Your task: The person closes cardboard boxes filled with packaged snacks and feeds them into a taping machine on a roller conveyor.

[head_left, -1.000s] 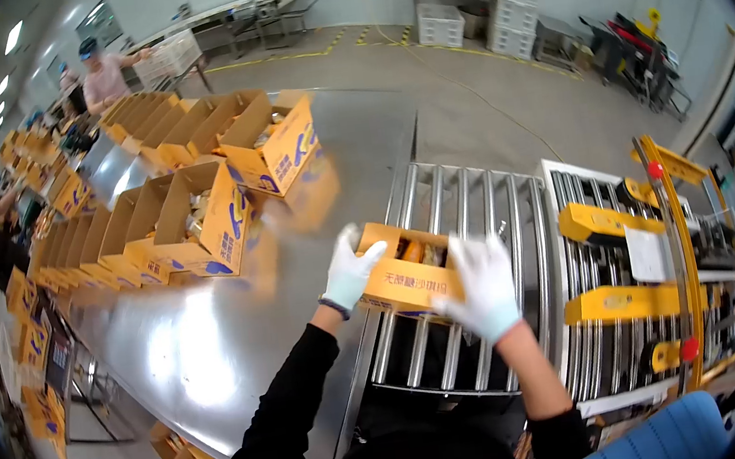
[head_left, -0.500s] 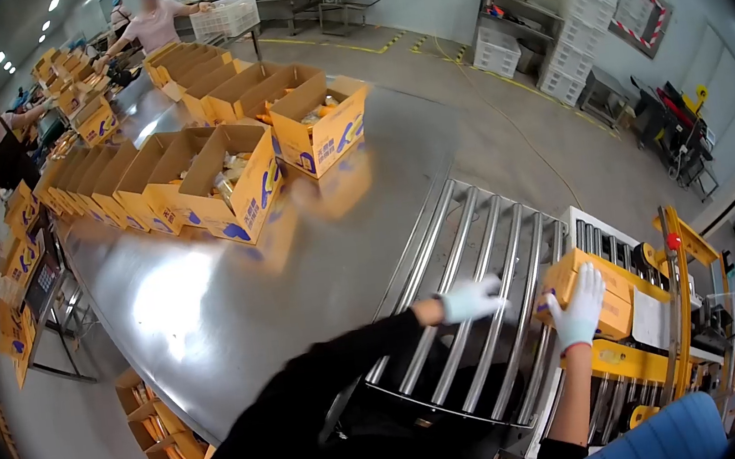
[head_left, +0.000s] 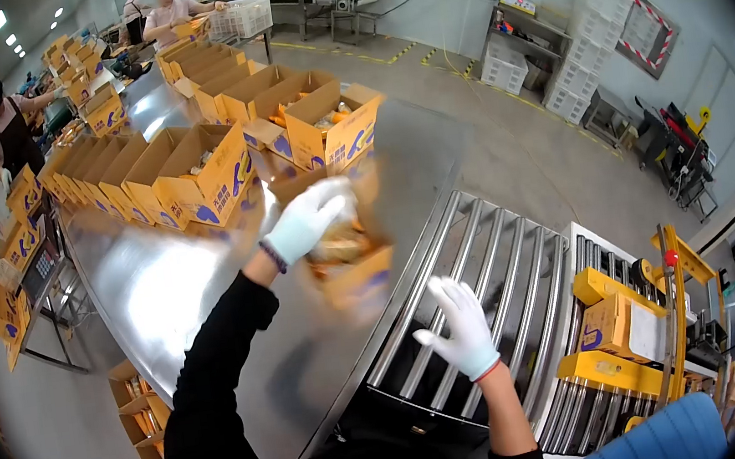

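My left hand, in a white glove, grips the far edge of an open yellow cardboard box on the steel table. The box is blurred by motion; packets inside show only roughly, and my fingertips are smeared. Over the metal rollers, my right hand is gloved and open, its fingers spread, with nothing in it. Right of it, a closed cardboard box sits between the yellow side guides of a taping machine.
Rows of open filled boxes stand on the steel table. A roller conveyor joins its right edge. More boxes lie low at the left. Two co-workers stand at the far left and back.
My right hand has left the closed box and moved left; that box has gone further into the machine. My left hand has reached left and drawn the front box out of its row.
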